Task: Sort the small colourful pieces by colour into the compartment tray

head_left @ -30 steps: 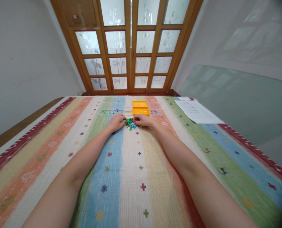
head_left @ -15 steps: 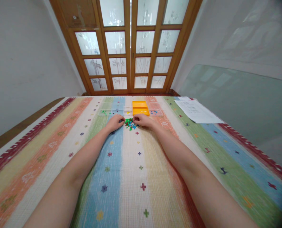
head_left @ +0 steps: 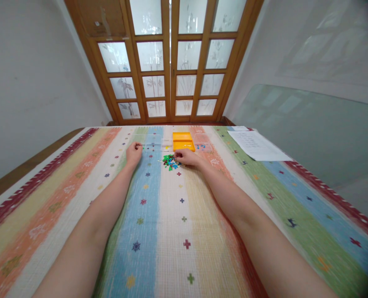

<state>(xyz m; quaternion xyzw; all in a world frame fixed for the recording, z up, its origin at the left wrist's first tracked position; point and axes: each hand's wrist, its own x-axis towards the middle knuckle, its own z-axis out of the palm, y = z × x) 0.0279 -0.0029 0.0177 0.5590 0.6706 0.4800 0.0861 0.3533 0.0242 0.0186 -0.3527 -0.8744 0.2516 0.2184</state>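
Note:
A loose pile of small green, blue and dark red pieces [head_left: 170, 162] lies on the striped tablecloth [head_left: 171, 207]. My right hand [head_left: 186, 157] rests at the right edge of this pile, fingers pinched together. Whatever they grip is too small to see. Over the left end of a clear plastic tray, where green pieces lay, is my left hand [head_left: 134, 153]. Its thumb and forefinger are closed, and I cannot make out what is between them. Blue pieces [head_left: 201, 147] lie in a clear tray on the right, and a few yellow pieces [head_left: 167, 147] lie left of the orange box.
Behind the pile stands an open orange box [head_left: 183, 135] with whitish pieces in its near half. Printed paper sheets [head_left: 255, 145] lie on the right of the table. Wooden glazed doors [head_left: 171, 62] rise beyond the far edge.
My left hand has moved from the pile to the left and a little farther away, over the green pieces in the clear tray. My right hand has stayed by the pile.

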